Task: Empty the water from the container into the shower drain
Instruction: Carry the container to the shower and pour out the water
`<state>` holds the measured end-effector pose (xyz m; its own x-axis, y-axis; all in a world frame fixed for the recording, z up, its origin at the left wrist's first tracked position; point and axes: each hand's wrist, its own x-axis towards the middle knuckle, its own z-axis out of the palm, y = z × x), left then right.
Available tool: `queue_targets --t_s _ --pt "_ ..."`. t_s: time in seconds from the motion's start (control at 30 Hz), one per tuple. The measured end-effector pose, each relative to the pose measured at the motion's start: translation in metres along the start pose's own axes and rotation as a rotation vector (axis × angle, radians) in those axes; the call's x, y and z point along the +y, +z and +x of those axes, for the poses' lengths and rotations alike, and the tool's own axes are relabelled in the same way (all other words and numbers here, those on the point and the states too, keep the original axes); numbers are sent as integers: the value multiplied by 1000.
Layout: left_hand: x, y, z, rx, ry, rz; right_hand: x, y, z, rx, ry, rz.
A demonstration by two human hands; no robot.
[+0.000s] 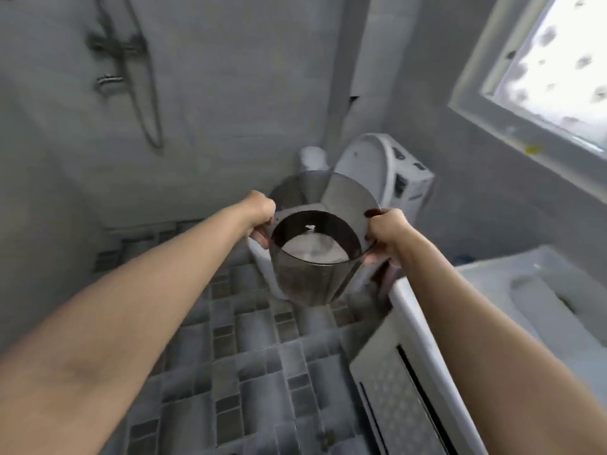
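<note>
A smoky grey see-through container [312, 280] hangs in the air at the middle of the view, above the tiled floor. Water shows at its bottom through the round opening. My left hand [262, 215] grips its left rim and my right hand [386, 233] grips its right rim. The container is held roughly upright, tilted slightly toward me. A small dark mark low on the floor [325, 438] may be the drain; blur keeps me from telling. The shower fitting and hose [118, 50] are on the wall at upper left.
A white toilet [384, 172] stands just behind the container. A white washbasin and cabinet [492, 310] fill the right side, close to my right forearm. A window [558, 60] is at upper right. Grey patterned floor tiles [230, 339] stretch below and to the left.
</note>
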<state>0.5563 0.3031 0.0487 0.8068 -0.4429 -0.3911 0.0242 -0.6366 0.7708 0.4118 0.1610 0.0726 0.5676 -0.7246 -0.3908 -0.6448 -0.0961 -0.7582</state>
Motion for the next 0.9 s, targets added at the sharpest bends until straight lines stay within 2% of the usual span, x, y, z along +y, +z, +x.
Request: queue_targets --t_s 0.17,0.33,0.5,0.67,0.9 --pt "-46 -60 47 127 -168 -90 -53 77 53 -242 -48 -114" --pt "-92 -120 104 194 -265 -132 -99 164 98 -374 -23 -105" --pt "-126 -169 171 167 -316 -153 -125 253 154 -414 27 -53" --pt "-159 -205 246 157 -375 -282 -156 326 228 -461 61 -133" --pt "-226 -221 368 177 -440 -386 -164 429 340 -507 47 -203"
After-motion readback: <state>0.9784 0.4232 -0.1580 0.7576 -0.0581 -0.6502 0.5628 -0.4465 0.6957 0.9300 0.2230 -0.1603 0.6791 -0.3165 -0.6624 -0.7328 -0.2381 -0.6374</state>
